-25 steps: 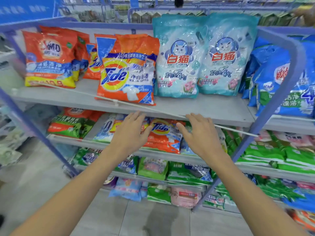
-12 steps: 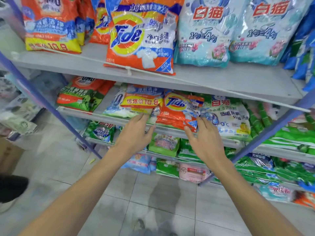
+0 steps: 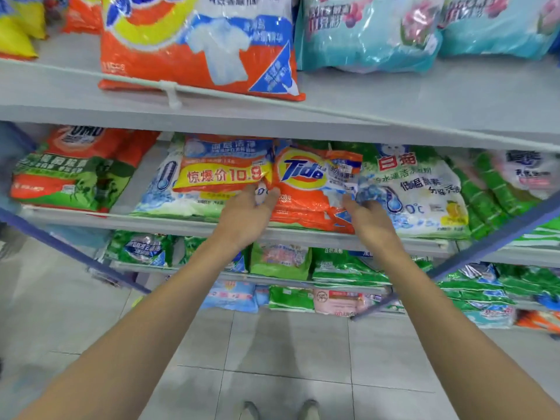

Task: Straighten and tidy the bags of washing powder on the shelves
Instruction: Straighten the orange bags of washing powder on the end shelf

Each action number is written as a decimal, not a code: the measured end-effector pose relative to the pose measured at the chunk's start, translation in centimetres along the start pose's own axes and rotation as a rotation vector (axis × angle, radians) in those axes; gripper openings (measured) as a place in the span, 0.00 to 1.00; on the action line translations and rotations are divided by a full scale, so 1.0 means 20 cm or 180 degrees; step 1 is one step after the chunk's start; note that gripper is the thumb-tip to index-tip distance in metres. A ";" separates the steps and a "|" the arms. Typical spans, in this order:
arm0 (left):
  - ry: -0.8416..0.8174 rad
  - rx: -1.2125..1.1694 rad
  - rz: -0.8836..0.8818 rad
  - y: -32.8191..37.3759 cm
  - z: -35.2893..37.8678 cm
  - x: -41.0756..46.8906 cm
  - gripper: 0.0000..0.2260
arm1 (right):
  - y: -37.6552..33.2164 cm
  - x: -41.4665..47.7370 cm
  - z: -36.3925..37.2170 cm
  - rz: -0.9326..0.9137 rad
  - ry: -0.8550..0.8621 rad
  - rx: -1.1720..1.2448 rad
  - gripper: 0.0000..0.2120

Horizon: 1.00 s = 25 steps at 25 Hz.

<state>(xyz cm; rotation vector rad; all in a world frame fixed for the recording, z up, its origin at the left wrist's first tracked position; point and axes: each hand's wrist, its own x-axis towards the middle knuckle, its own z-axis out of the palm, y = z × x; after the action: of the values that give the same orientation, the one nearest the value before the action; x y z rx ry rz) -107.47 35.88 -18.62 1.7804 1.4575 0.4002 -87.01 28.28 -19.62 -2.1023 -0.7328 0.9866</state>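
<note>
Head view, task thing: the small orange Tide bag (image 3: 306, 189) lies flat on the second shelf (image 3: 181, 221), slanted, with its lower right corner hanging past the front lip.
Left of the Tide bag: a bag with a yellow price band (image 3: 224, 174) touches its left edge and rests on a blue-and-white bag beneath.
Right of the Tide bag: a white-and-green bag marked 0°C (image 3: 424, 189) lies just beside it and seems partly tucked under its right edge.
Far left of the Tide bag: an orange-and-green OMO bag (image 3: 75, 174) sits well apart, across a bare stretch of shelf.
Above the Tide bag: the top shelf (image 3: 394, 95) carries a large Tide bag (image 3: 197, 56) standing behind a thin rail.
Left hand (image 3: 245, 216): it reaches the Tide bag's left edge; the fingers (image 3: 257, 192) stretch into the seam with the yellow-band bag. I cannot tell whether they have closed on the edge.
Right hand (image 3: 371, 222): its fingers (image 3: 348, 204) touch the lower right edge; their grip is blurred and I cannot tell it.
Why so held: one hand at each side suggests squaring the bag and drawing it back from the lip.
Risk: the slick film may slide and drag its neighbours.
</note>
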 end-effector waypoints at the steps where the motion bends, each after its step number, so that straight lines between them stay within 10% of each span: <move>1: -0.0026 -0.0257 -0.0106 -0.01 0.03 0.06 0.26 | 0.00 0.06 0.01 0.0057 0.0030 0.0120 0.34; 6: -0.0108 -0.1074 -0.0582 0.04 0.17 0.23 0.20 | 0.02 0.24 0.09 0.0099 -0.0084 0.0176 0.34; 10: -0.0414 -0.1619 -0.1169 0.10 0.15 0.26 0.39 | 0.03 0.25 0.07 0.0111 -0.0166 0.0808 0.20; 15: -0.1310 -0.2323 -0.1396 0.03 0.16 0.18 0.11 | 0.11 0.18 -0.03 0.0303 -0.0720 0.1510 0.20; 25: -0.1135 -0.2968 -0.1166 -0.09 0.18 -0.32 0.20 | 0.28 -0.16 -0.13 0.0179 -0.1525 0.1763 0.26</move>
<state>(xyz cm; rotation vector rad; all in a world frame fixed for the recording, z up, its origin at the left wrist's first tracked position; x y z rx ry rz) -108.11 28.62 -20.81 0.7719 1.0404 0.4401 -85.60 21.67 -21.32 -1.4267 -0.5388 1.5480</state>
